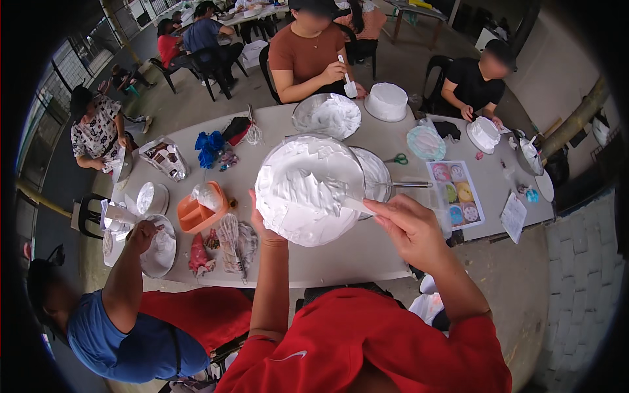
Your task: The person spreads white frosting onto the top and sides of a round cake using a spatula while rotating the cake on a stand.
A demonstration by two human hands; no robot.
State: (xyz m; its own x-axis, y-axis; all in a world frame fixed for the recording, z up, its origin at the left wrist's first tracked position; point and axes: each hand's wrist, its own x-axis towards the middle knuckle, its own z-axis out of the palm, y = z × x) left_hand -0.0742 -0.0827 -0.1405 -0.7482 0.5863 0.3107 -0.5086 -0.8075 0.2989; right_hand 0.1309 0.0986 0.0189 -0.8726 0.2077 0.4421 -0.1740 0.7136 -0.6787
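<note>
A round cake form (304,182) coated in white icing is held up, tilted, above the table. My left hand (263,225) supports it from the left and below, with most of its fingers hidden behind it. In my right hand (410,223) is a white spatula (357,205), pinched by the handle, its blade at the ridged icing on the form's right side. Partly covered behind the form is a steel bowl (387,172) of white icing. The metal whisk handle (410,184) sticks out over its right rim.
Across the table (324,267), a person holds a spatula beside another icing bowl (300,125) and an iced cake form (386,103). To my left, a person's arm reaches into a bowl (172,250). An orange divided tray (189,223), a whisk (230,236), scissors (400,158) and a picture sheet (464,216) lie around.
</note>
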